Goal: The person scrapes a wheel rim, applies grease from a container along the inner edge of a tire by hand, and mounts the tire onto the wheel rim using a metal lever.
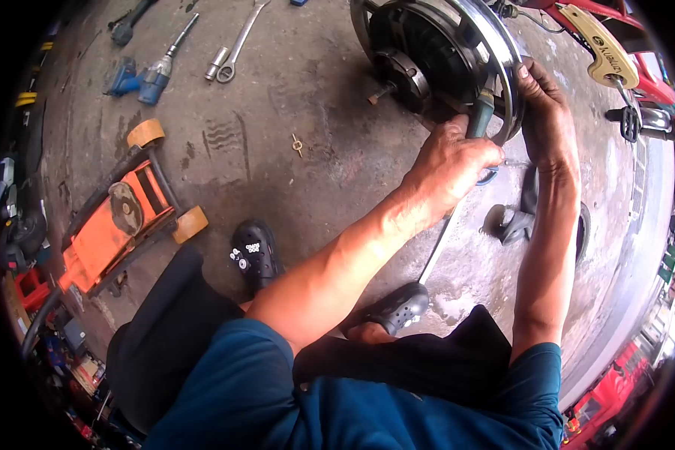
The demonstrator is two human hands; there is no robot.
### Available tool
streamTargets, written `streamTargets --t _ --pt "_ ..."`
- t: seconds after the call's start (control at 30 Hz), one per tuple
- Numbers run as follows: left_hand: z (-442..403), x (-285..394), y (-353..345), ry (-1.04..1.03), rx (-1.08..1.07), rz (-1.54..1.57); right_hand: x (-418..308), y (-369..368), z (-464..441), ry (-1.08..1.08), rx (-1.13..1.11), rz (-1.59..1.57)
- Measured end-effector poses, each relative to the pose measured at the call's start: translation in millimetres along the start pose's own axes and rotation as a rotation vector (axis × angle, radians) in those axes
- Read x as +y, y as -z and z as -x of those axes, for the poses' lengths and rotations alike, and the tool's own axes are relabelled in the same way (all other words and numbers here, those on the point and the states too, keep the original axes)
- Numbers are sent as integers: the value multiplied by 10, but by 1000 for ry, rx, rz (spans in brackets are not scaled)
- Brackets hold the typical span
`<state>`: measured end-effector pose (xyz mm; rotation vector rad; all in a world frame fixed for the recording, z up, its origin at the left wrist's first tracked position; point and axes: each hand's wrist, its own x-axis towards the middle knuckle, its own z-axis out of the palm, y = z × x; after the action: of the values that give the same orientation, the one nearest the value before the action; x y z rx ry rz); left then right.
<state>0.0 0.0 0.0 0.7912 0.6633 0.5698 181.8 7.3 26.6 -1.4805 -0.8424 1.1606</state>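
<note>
At the near side of the wheel (427,45): left hand (454,161) wraps tightly around a green-handled tool (481,116).
Rim (507,52): right hand (549,112) sets its thumb there; how far its fingers close, I cannot tell.
Leftward: impact wrench (154,81), orange jack (101,247).

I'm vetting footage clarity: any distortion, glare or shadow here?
Head view: strong wide-angle curving, black corners; head view, glare: bright highlights on the wheel rim, pale patches on the floor beside the right shoe; head view, shadow: darker floor beneath the rim.
</note>
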Motion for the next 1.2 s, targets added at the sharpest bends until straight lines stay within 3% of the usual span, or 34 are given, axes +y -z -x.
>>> streamTargets --t 0.17,0.27,0.4,0.5,0.63,0.77,0.9,1.03,1.07,1.2 --pt "48 4 -54 23 54 -169 -32 -77 84 -2 95 7" --pt "11 -97 -151 -71 209 65 -45 -92 58 4 74 22" --pt "31 -70 -266 -3 204 513 3 -13 -30 51 -11 30" --pt "24 -96 -211 60 165 484 -18 -9 4 60 -18 76" --pt "-66 23 -111 170 -49 268 19 -2 8 67 -14 39" --pt "-134 95 -144 187 -62 140 3 -12 -1 60 -20 60" --pt "-181 155 -95 144 20 -172 4 -18 -13 62 -12 81" --pt "-157 264 -141 201 160 -266 -18 -33 -13 80 -17 139" --pt "-137 275 -167 77 173 -413 -16 -36 -10 71 -27 88" --pt "-170 296 -202 109 291 -544 -2 -50 -32 88 -18 65"
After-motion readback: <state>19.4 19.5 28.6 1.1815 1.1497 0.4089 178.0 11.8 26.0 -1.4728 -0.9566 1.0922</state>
